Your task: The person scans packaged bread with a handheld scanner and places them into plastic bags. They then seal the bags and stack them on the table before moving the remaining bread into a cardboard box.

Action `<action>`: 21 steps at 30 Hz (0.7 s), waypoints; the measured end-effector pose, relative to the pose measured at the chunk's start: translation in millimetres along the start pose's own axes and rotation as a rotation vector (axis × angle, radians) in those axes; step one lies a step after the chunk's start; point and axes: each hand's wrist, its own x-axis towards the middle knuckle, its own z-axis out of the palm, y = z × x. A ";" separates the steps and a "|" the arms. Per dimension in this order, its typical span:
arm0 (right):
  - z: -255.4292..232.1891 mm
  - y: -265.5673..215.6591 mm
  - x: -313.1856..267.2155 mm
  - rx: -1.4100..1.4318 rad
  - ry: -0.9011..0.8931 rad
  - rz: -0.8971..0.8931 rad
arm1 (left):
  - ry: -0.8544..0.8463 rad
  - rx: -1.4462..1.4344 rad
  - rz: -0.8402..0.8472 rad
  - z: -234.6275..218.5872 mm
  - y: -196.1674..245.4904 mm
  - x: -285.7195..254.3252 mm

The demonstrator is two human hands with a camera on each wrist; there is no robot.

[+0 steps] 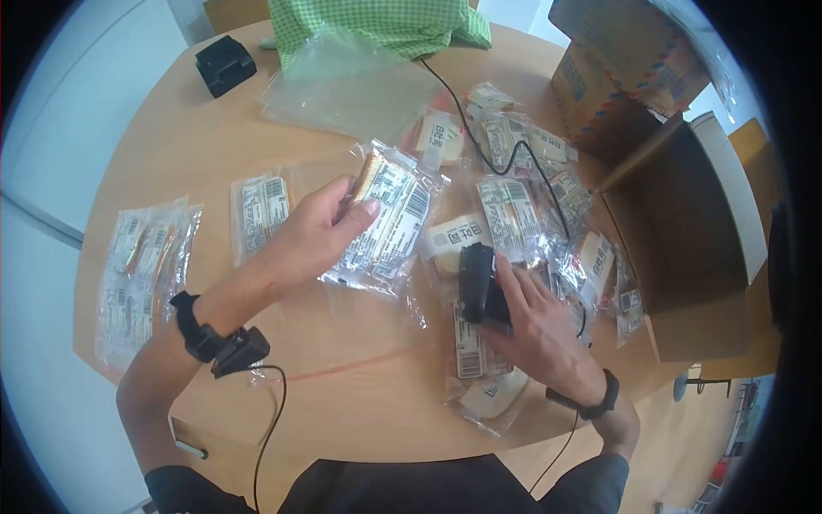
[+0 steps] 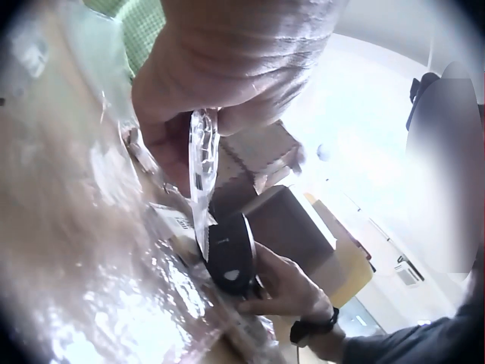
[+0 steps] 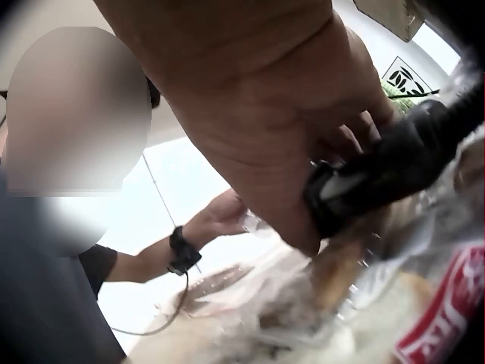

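Note:
My left hand (image 1: 315, 227) pinches a clear plastic packet (image 1: 391, 214) by its left edge, thumb on top. A printed white label with a barcode faces up on it, and a strip of toasted bread shows inside. To the right, my right hand (image 1: 548, 334) grips a black handheld barcode scanner (image 1: 479, 283), its head turned toward the packet. In the left wrist view the packet (image 2: 203, 163) appears edge-on between thumb and fingers, with the scanner (image 2: 231, 254) just beyond. Bagged bread slices (image 1: 458, 244) lie under and around the right hand.
More bread packets (image 1: 505, 137) spread over the right of the table, with a black cable (image 1: 462, 107) across them. Other packets (image 1: 145, 265) lie at left. An opened cardboard box (image 1: 693, 240) stands right. Clear plastic sheets (image 1: 342, 90), green checked cloth (image 1: 368, 30) and a black device (image 1: 225, 66) sit behind.

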 end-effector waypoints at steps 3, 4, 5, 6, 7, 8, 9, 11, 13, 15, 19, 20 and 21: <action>1.0 1.2 11.4 0.094 -0.021 0.060 | -0.021 0.086 0.052 -0.6 0.8 3.4; -10.5 -2.9 14.3 0.091 -0.021 0.058 | -0.023 0.063 0.047 0.7 2.0 1.0; -22.1 -6.4 17.2 0.245 0.024 0.039 | -0.023 0.036 0.041 2.1 2.7 -0.9; -28.1 -7.1 19.5 0.401 0.067 0.024 | -0.022 0.031 0.040 2.1 2.3 -2.8; -27.8 -2.8 21.5 0.480 0.130 -0.044 | -0.047 0.076 0.066 1.0 1.9 -4.8; -29.9 -0.8 24.2 0.477 0.129 -0.043 | -0.073 0.122 0.093 1.1 2.5 -6.1; -31.9 0.7 26.8 0.548 0.077 -0.064 | -0.075 0.120 0.094 2.8 4.6 -8.1; -37.9 0.4 31.2 0.648 -0.044 -0.025 | -0.109 0.126 0.096 5.4 8.2 -12.9; -38.2 2.1 34.0 0.657 -0.103 0.014 | -0.121 0.123 0.111 6.3 6.3 -14.9; -35.0 1.4 34.8 0.670 -0.167 0.052 | -0.130 0.120 0.121 6.1 4.9 -17.4; -23.5 0.4 32.3 0.664 -0.095 0.001 | -0.151 0.144 0.087 5.7 10.9 -19.8; -21.6 0.5 31.8 0.668 -0.057 -0.025 | -0.154 0.135 0.074 6.0 12.0 -19.9; -20.9 1.1 32.5 0.670 -0.060 -0.021 | -0.156 0.132 0.070 6.3 12.2 -19.4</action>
